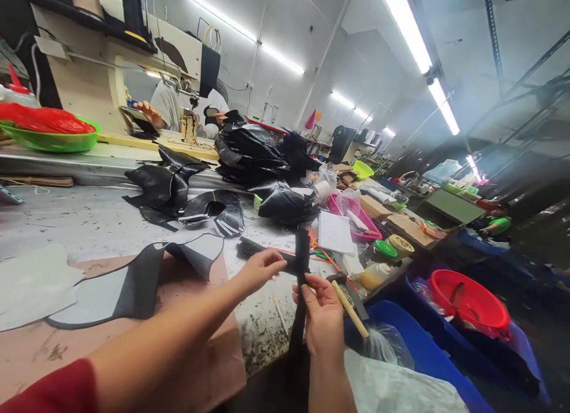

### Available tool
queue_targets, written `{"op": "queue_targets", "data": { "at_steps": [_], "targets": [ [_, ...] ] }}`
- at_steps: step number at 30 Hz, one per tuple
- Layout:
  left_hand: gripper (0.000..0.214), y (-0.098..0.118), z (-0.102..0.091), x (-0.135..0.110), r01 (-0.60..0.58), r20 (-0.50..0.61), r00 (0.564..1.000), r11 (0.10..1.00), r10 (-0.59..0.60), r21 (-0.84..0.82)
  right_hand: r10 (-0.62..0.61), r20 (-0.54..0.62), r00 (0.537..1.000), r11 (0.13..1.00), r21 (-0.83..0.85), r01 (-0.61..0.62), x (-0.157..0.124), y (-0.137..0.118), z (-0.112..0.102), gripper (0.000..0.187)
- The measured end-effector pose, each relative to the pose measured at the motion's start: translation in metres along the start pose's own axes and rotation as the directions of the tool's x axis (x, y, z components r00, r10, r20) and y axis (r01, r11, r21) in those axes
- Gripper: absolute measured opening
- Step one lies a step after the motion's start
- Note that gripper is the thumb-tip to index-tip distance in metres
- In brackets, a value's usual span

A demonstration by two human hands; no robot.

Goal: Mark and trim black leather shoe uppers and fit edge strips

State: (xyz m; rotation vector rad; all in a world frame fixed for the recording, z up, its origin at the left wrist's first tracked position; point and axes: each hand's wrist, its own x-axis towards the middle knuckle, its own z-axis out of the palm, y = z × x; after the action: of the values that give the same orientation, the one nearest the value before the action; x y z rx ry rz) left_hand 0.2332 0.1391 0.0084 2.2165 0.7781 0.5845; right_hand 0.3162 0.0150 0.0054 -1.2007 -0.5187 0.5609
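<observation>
Two hands apart at bench (102, 214) front edge. Right hand (324, 309) pinching black strip (303, 250), lower end near front edge. Left hand (262, 267) just beside strip, fingertips bunched; can't tell if gripping. Tight on right: hammer (350, 310) handle juts over right edge, blue bin (412, 330) beyond. Stained white surface shows between brown sheet (222, 359) and black pile (253, 152). Fluorescent tubes (407, 30) overhead.

The right hand (323, 305) pinches the black strip (302, 250) between thumb and fingers, its bare forearm rising almost straight just right of the strip. The left forearm slants in from the strip's left, red sleeve (56, 392) behind the elbow; the left hand (262, 268) is beside the strip, fingers bent, fingertips close together.
</observation>
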Motion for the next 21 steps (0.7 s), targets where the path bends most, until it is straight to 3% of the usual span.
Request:
{"op": "queue_targets", "data": {
  "at_steps": [2, 5, 7, 10, 14, 17, 21],
  "targets": [
    [0.019, 0.011, -0.008, -0.029, 0.010, 0.052, 0.999, 0.979, 0.001, -0.203, 0.011, 0.115, 0.993, 0.998, -0.059, -0.004, -0.011, 0.002, 0.007, 0.022],
    [0.022, 0.018, -0.022, -0.066, 0.132, 0.090, 0.991, 0.759, -0.096, -0.638, -0.042, 0.278, 0.960, 0.989, -0.124, 0.079, -0.029, -0.002, 0.018, 0.014],
    [0.025, 0.018, -0.033, -0.084, 0.186, 0.101, 0.981, 0.655, -0.166, -0.733, -0.092, 0.363, 0.927, 0.975, -0.157, 0.158, -0.041, -0.006, 0.025, 0.011],
    [0.026, 0.016, -0.048, -0.105, 0.214, 0.105, 0.973, 0.647, -0.204, -0.732, -0.158, 0.455, 0.876, 0.921, -0.253, 0.297, -0.057, -0.012, 0.034, 0.011],
    [0.024, 0.016, -0.067, -0.135, 0.174, 0.018, 0.978, 0.759, -0.209, -0.627, -0.353, 0.473, 0.807, 0.720, -0.413, 0.557, -0.078, -0.018, 0.047, 0.010],
    [0.025, 0.017, -0.080, -0.159, 0.112, -0.083, 0.981, 0.853, -0.178, -0.511, -0.408, 0.559, 0.722, 0.609, -0.423, 0.671, -0.094, -0.018, 0.059, 0.012],
    [0.023, 0.016, -0.092, -0.191, 0.137, -0.151, 0.963, 0.886, -0.224, -0.443, -0.456, 0.661, 0.596, 0.507, -0.358, 0.784, -0.117, -0.016, 0.077, 0.018]
  ]
}}
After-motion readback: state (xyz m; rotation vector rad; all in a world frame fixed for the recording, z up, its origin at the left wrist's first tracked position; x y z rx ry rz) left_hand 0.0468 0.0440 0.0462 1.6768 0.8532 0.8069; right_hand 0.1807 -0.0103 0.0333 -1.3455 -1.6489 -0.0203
